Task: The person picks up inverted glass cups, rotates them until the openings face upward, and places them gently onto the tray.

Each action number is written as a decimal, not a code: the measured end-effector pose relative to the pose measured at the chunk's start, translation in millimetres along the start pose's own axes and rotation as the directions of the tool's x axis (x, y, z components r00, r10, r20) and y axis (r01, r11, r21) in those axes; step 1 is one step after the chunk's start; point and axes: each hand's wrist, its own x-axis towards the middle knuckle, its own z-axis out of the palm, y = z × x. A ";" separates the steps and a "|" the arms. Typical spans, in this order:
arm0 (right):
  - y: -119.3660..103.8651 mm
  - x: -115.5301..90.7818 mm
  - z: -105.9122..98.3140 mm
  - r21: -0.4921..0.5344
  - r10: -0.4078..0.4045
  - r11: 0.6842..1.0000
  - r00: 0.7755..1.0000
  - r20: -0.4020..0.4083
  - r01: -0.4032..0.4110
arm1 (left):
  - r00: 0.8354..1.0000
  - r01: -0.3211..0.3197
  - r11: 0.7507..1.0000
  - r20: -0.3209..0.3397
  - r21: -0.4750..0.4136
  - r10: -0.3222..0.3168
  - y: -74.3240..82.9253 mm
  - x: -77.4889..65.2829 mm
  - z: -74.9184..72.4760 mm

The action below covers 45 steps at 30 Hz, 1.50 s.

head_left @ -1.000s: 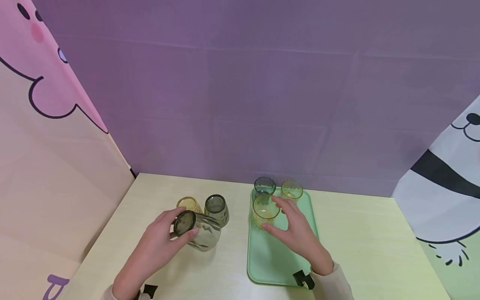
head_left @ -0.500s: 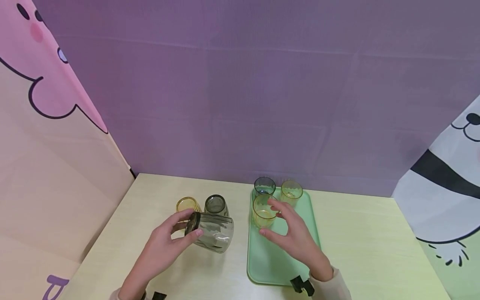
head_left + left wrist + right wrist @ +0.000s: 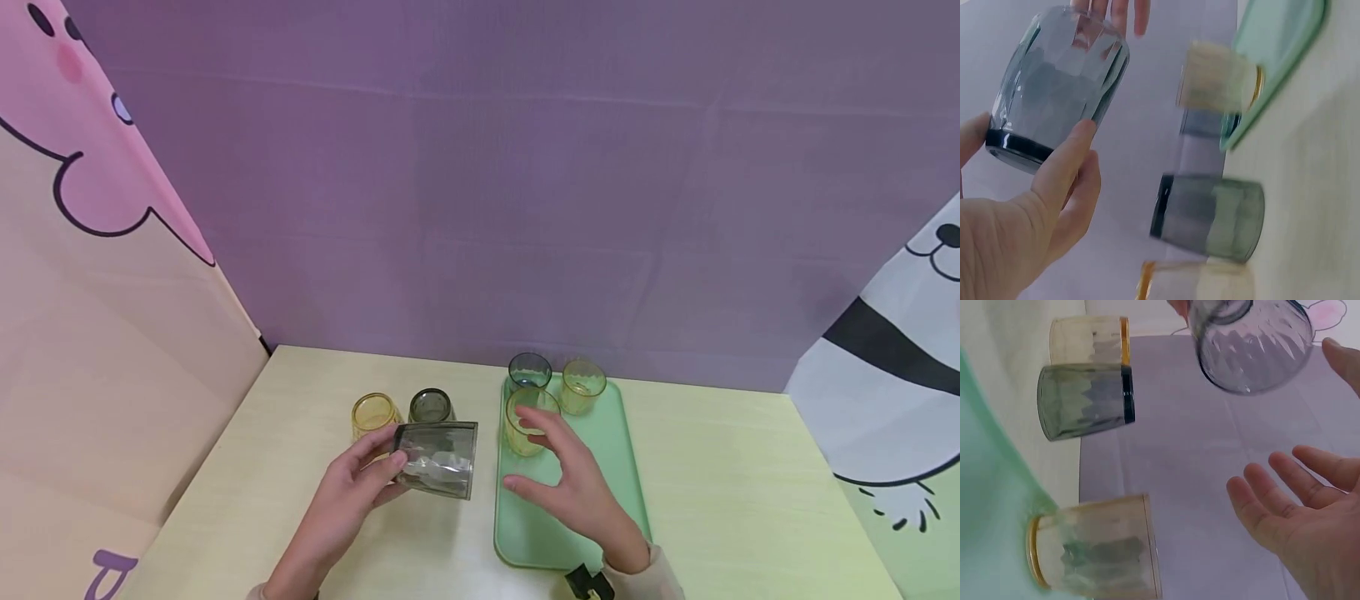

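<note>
Right hand (image 3: 570,492) partly covers yellow glass (image 3: 527,421); left wrist view blurs tray (image 3: 1279,56).

No readable text, labels, brands, numbers or signs in any view. Glasses and tray plain, unmarked. Side curtains carry cartoon drawings only, no lettering. Purple mark at bottom left corner of head view cut off by frame edge; cannot tell whether letter or drawing.
</note>
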 end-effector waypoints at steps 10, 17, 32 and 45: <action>-16.1 4.0 8.7 0.116 -0.020 0.993 1.000 0.020 0.017 | 1.000 -0.002 0.980 0.020 -0.201 0.007 -11.4 2.1 15.3; -9.3 2.1 17.3 0.186 0.016 0.982 0.999 0.051 -0.026 | 0.999 0.038 0.964 0.040 -0.262 -0.028 -14.1 2.3 23.7; -13.9 2.1 21.1 0.225 0.006 0.974 1.000 0.024 -0.012 | 0.993 0.079 0.957 0.103 -0.281 -0.052 -14.7 2.8 28.9; -14.0 1.8 12.5 0.132 -0.018 0.991 1.000 -0.014 0.020 | 0.995 0.009 1.000 0.103 0.029 -0.011 -10.5 7.2 23.0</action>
